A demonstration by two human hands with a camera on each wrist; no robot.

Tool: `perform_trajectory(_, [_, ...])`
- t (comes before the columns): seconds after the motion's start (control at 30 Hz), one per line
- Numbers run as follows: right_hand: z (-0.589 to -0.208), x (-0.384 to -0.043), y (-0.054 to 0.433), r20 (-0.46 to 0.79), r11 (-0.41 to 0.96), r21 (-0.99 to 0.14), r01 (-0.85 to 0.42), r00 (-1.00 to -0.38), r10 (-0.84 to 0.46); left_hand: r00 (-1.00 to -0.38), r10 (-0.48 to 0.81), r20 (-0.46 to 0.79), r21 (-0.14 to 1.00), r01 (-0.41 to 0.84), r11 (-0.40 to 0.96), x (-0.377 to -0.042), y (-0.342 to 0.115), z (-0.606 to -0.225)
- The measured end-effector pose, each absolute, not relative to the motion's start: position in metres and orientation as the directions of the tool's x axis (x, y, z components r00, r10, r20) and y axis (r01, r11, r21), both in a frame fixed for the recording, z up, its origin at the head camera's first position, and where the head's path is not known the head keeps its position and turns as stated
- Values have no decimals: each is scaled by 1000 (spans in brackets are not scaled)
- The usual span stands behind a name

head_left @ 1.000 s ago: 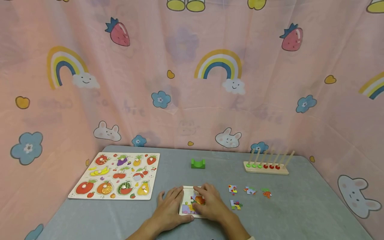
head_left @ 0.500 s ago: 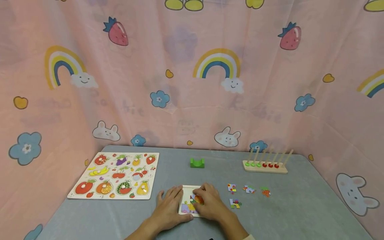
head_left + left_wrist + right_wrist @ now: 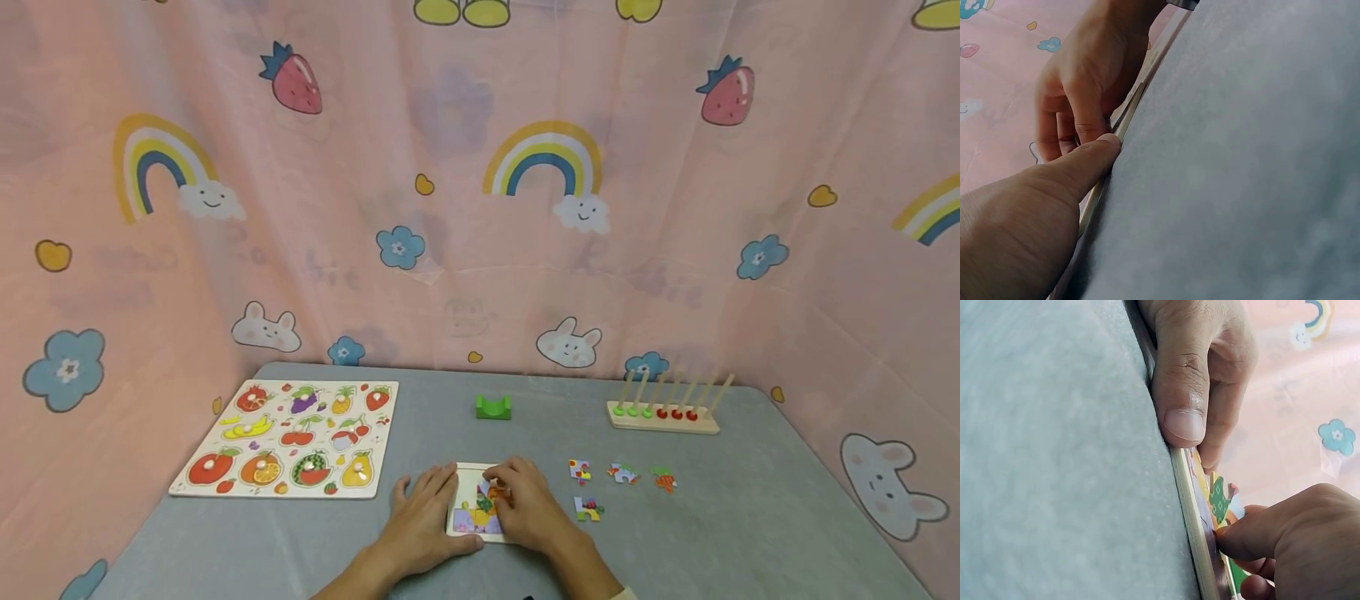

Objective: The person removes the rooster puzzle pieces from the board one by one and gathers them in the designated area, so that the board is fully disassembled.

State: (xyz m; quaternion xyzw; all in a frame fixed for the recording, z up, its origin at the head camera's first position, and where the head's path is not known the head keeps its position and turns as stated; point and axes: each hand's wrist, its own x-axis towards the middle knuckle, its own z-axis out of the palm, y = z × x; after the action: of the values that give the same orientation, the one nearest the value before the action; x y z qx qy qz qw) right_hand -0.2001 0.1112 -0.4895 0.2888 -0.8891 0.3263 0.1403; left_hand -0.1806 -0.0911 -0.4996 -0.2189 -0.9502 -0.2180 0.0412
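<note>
Head view: left hand rests, fingers fairly straight, against wooden puzzle tray; right hand pinches green-patterned jigsaw piece, four loose pieces nearby.

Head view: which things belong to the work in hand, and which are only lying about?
Part of the work:
- small jigsaw tray, with both the left hand and right hand at it
- four loose jigsaw pieces, probably

Apparently lying about:
- fruit knob-puzzle board
- green U-shaped block
- wooden peg stand with green and red beads
</note>
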Motion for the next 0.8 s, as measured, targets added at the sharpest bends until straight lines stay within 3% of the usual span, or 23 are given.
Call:
perform_trajectory(0.53, [-486,-200,117,310,651,-513,-560,-828,-468,-906,395,151,397,421,815,-181,-90,-499])
perform_trajectory(0.8, [-483,-199,118,285,648,-500,-575,-816,-504,-905,395,155,399,423,814,-180,-91,-499])
